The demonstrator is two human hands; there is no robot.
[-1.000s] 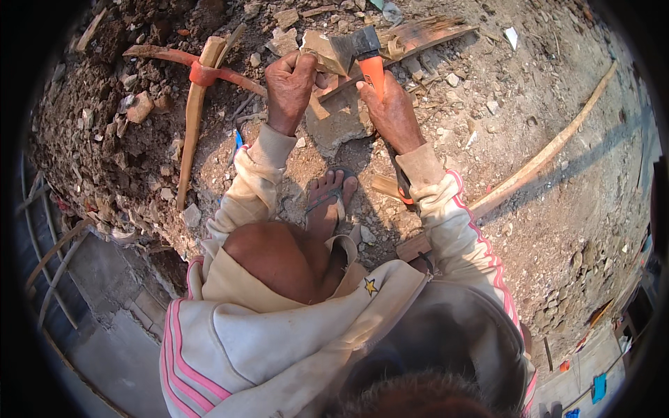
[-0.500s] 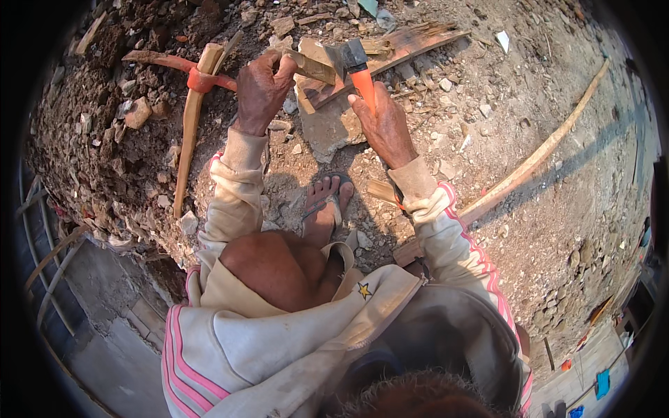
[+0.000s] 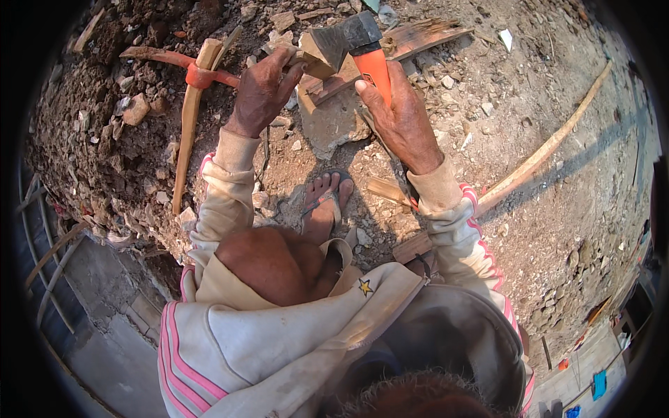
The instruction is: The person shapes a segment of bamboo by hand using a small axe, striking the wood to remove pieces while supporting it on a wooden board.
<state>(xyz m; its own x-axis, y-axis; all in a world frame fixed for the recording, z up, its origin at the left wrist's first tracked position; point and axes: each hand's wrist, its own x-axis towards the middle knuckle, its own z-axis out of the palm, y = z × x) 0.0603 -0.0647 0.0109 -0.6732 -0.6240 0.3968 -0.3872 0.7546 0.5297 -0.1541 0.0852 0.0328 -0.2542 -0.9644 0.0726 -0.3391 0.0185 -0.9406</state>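
Note:
My right hand (image 3: pixel 404 125) is closed round the orange handle of a hatchet (image 3: pixel 361 33). Its dark metal head is raised, with the blade turned left above a short piece of wood (image 3: pixel 317 67). My left hand (image 3: pixel 263 92) pinches the near end of that wood, well to the left of the handle. Beneath the wood lie a reddish plank (image 3: pixel 428 40) and a broken concrete slab (image 3: pixel 326 131). The blade partly covers the wood, so I cannot tell how far apart they are.
A pickaxe (image 3: pixel 188 132) with an orange head and wooden handle lies left of my left arm. On the right, a long curved wooden pole (image 3: pixel 550 153) stretches across the dirt. Rubble and stones (image 3: pixel 136 110) lie all around. My sandalled foot (image 3: pixel 323 209) is below the slab.
The hatchet has lifted from against the wood and looks larger, nearer to me. My right hand has shifted a little right. My left hand keeps its hold on the wood, moving slightly.

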